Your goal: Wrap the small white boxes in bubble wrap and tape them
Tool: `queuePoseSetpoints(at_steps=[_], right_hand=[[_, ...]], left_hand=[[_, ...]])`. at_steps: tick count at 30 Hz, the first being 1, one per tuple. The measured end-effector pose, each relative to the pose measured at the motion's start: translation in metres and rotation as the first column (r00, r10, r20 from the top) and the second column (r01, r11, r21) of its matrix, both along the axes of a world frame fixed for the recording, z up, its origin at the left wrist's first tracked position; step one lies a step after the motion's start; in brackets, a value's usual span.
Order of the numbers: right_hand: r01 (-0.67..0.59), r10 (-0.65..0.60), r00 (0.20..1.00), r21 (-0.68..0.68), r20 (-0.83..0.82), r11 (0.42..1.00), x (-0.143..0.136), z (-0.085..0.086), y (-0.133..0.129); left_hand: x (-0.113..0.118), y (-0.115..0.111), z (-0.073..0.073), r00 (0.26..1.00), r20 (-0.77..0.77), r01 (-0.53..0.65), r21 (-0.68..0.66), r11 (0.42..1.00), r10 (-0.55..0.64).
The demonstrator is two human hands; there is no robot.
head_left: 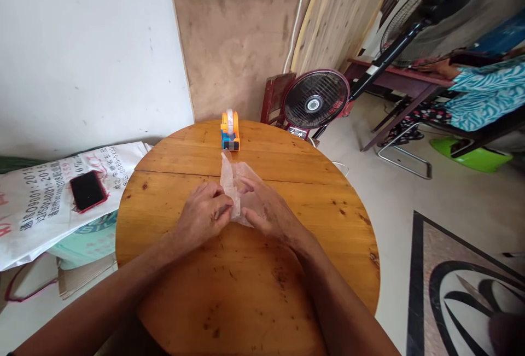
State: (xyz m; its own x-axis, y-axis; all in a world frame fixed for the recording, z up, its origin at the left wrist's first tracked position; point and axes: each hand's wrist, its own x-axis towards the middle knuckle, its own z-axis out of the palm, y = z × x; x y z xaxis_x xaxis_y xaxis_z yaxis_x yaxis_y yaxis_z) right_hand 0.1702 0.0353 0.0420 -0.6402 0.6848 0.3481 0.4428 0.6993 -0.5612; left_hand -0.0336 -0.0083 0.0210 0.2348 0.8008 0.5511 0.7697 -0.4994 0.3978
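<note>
A translucent whitish sheet (228, 178), thin and creased like plastic wrapping, lies on the round wooden table (184, 290) between my hands. Part of its left side is folded over. My left hand (205, 208) is closed, thumb and forefinger pinching the sheet's left edge. From the other side my right hand (268, 208) rests on the sheet with its fingers apart. Whether anything is wrapped inside, I cannot tell. Just beyond the sheet's far tip stands an orange and blue tape dispenser (230, 129) with a roll of clear tape.
A phone (87, 191) lies on white printed sacks (36, 203) left of the table. Behind the table's right edge stand a round black heater or fan (315, 99) and a wooden chair (275, 99). Farther right, a person in a patterned sleeve (488, 93) sits at another table.
</note>
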Motion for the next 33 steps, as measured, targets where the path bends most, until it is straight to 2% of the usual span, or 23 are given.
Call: queuePoseSetpoints(at_steps=[3,11,15,17,20,24,29,31,33], right_hand=[[0.107,-0.107,0.994,-0.005,0.014,0.994,0.004,-0.001,0.005],[0.339,-0.346,0.934,0.086,0.085,0.937,0.009,-0.013,0.022],[0.512,-0.504,0.847,-0.008,0.172,0.859,0.012,-0.005,0.020],[0.554,-0.510,0.815,-0.111,0.274,0.825,0.013,0.002,0.019],[0.556,-0.436,0.804,-0.251,0.405,0.793,0.014,0.011,0.016],[0.508,-0.369,0.838,-0.328,0.401,0.797,0.012,0.010,0.014],[0.441,-0.373,0.895,-0.360,0.244,0.822,0.005,-0.003,0.013],[0.382,-0.372,0.921,-0.460,0.116,0.802,0.002,-0.006,0.012],[0.288,-0.381,0.924,-0.594,-0.034,0.751,-0.002,-0.006,0.009]], left_hand=[[0.002,-0.002,-0.006,1.000,0.021,0.007,0.103,0.995,-0.009],[0.004,0.002,-0.013,0.983,0.135,0.108,0.100,0.989,-0.121],[0.003,0.002,-0.014,0.978,0.149,0.132,0.104,0.986,-0.147],[0.003,0.002,-0.014,0.978,0.145,0.136,0.105,0.985,-0.150],[0.002,0.003,-0.013,0.976,0.144,0.147,0.115,0.982,-0.162],[0.002,0.003,-0.009,0.987,0.096,0.116,0.143,0.983,-0.131],[0.000,0.002,-0.007,0.996,0.019,0.078,0.137,0.987,-0.082],[0.000,0.002,-0.008,0.997,0.012,0.075,0.143,0.987,-0.078],[0.000,0.003,-0.008,0.996,0.017,0.081,0.150,0.985,-0.085]])
